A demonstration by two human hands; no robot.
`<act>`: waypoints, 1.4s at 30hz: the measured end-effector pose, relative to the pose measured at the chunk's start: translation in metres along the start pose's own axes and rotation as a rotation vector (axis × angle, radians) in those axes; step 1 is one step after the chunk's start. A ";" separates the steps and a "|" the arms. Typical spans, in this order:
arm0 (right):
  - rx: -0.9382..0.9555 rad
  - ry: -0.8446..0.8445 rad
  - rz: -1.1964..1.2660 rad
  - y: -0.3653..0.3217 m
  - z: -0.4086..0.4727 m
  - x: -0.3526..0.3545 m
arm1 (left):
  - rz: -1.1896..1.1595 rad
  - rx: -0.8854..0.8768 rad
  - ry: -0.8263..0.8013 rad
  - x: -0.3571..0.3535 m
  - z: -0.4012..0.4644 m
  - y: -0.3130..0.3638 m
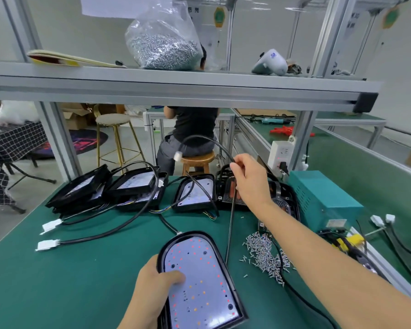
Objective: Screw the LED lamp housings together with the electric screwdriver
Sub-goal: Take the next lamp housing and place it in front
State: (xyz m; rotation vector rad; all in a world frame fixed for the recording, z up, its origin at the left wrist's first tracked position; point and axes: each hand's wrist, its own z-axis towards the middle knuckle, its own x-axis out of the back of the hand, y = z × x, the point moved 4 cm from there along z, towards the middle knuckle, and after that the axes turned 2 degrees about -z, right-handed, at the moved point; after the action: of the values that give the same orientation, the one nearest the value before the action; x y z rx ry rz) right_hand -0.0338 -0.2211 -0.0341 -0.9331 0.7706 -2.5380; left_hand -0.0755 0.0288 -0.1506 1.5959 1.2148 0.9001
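At the far left of the green worktop (57, 281) two white connectors (48, 244) lie at the ends of black cables. Behind them, black lamp housings (81, 188) lean in a stack along the rear edge, with further housings (195, 193) standing beside them to the right. Above, a shelf (176, 91) carries a clear bag of screws (163, 43).

In the near middle, the left hand (152, 288) rests on the LED lamp housing (199, 281), thumb pressed flat on the white LED board and fingers curled round the housing's left rim. This housing lies flat on the worktop, its rounded end pointing away from the person.

The right hand (249, 179) is raised above the back row, thumb and fingers pinching a black cable (207, 138) that arches up and leftward to a white plug (177, 156). A thin metal rod (230, 224) runs down below that hand to the worktop just beside the housing; what it belongs to cannot be told.

Right of the housing lies a loose pile of screws (263, 255). Further right stands a teal box (323, 200).
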 end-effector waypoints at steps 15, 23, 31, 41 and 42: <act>0.123 -0.530 -0.275 -0.018 -0.046 -0.047 | -0.061 0.038 -0.035 -0.009 -0.001 0.007; -0.302 -0.314 -0.640 0.063 -0.054 0.009 | -0.171 0.077 -0.031 -0.007 0.008 0.003; -0.462 -0.323 -0.716 0.084 -0.044 0.005 | -0.310 0.118 -0.024 -0.008 0.005 0.008; -0.397 0.096 -0.031 0.045 -0.046 0.064 | -0.445 0.299 -0.081 0.002 0.015 -0.004; -0.391 0.087 0.053 0.037 -0.049 0.070 | -0.464 0.290 -0.081 0.002 0.014 -0.005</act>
State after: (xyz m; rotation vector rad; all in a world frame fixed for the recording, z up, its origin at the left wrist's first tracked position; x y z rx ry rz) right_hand -0.1132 -0.2649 -0.0524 -0.9025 1.3335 -2.4392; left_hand -0.0635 0.0281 -0.1595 1.4579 1.6235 0.3724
